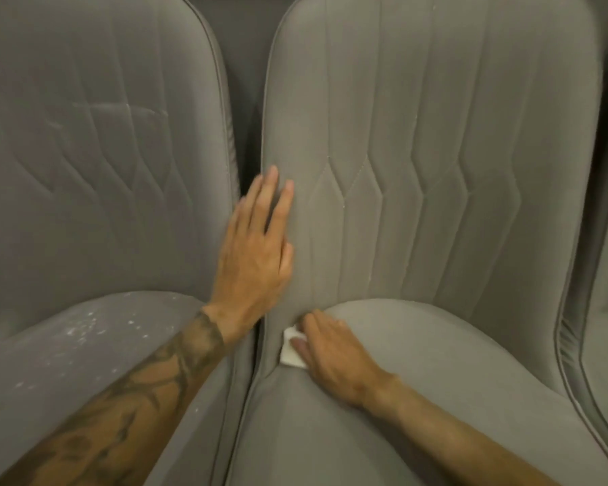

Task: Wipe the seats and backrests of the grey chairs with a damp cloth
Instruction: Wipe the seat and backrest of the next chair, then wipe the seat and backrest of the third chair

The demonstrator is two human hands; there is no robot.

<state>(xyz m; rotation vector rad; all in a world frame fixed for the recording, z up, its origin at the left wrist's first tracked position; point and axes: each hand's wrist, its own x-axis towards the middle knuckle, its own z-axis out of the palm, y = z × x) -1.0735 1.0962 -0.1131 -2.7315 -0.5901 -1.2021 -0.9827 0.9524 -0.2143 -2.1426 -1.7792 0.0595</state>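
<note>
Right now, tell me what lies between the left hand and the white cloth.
Only bare grey fabric: the lower edge of the backrest runs from the left hand down to the cloth under the right hand, seen in the head view.

The left hand [255,254] lies flat on the grey backrest [436,152]; the right hand [334,356] presses a white cloth [290,350] on the seat [436,380].

The left hand [257,247] lies flat with fingers [264,198] straight, while the right hand [330,349] presses palm-down, fingers extended.
</note>
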